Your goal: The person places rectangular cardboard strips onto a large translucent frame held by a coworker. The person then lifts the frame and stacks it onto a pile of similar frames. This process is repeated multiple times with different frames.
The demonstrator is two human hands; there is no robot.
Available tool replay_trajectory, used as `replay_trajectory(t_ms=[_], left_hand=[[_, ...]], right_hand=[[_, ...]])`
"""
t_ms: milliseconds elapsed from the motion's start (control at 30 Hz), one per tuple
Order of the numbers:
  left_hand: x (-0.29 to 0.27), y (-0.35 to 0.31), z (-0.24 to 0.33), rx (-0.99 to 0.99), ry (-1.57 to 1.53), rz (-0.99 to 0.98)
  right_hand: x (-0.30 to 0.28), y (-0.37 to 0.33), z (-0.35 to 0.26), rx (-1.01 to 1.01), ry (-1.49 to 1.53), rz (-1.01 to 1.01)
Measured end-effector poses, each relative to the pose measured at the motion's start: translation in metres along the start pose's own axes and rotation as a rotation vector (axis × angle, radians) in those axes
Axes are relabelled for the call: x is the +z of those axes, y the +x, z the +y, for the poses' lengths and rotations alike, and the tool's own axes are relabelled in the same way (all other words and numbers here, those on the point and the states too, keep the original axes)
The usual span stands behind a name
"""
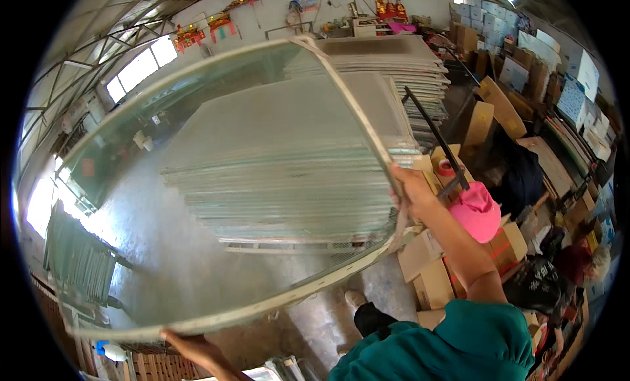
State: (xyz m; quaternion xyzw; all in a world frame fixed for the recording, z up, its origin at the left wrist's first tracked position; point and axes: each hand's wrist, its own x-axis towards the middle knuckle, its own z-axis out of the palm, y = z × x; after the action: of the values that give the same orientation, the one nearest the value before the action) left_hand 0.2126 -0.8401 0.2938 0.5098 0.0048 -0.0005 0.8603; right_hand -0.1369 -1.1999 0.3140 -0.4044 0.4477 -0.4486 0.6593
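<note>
A large framed mesh screen (359, 115), with pale rails and a see-through greenish sheet, is held up tilted in front of me. My right hand (413, 189) grips its right rail, fingers wrapped round the edge and partly hidden. Low on the left, my left hand (193, 351) holds the bottom rail, its fingertips tucked behind the frame. Through the sheet shows a tall stack of flat, similar-looking panels (282, 184). Another stack of flat panels (420, 72) rises beyond it, at the far right.
Right of me are open cardboard boxes (433, 282), a pink cap (476, 210), a tape roll (447, 168) and a black metal bar (430, 125). A person (577, 263) is at the right edge. Thin panels (79, 256) stand in a row at left.
</note>
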Motion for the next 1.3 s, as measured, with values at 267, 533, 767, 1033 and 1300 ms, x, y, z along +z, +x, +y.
replay_trajectory(t_ms=[267, 533, 767, 1033, 1300], left_hand=[[0.225, 0.057, -0.153, -0.396, 0.049, -0.607], [0.402, 0.093, -0.225, -0.552, 0.192, -0.813], [0.348, 0.079, -0.190, -0.682, 0.888, -0.975], [-0.035, -0.006, -0.212, -0.425, 1.085, -0.442], [-0.425, -0.212, -0.116, -0.667, 1.662, 0.429]], right_hand=[[-0.092, 0.151, -0.049, -0.066, 0.000, 0.154], [-0.134, 0.285, -0.091, -0.015, -0.290, 0.223], [-0.013, 0.268, -0.137, -0.962, -1.735, 0.501], [0.211, 0.164, 0.059, -1.461, -1.314, -0.555], [0.277, -0.151, 0.345, -1.453, -1.093, -1.845]])
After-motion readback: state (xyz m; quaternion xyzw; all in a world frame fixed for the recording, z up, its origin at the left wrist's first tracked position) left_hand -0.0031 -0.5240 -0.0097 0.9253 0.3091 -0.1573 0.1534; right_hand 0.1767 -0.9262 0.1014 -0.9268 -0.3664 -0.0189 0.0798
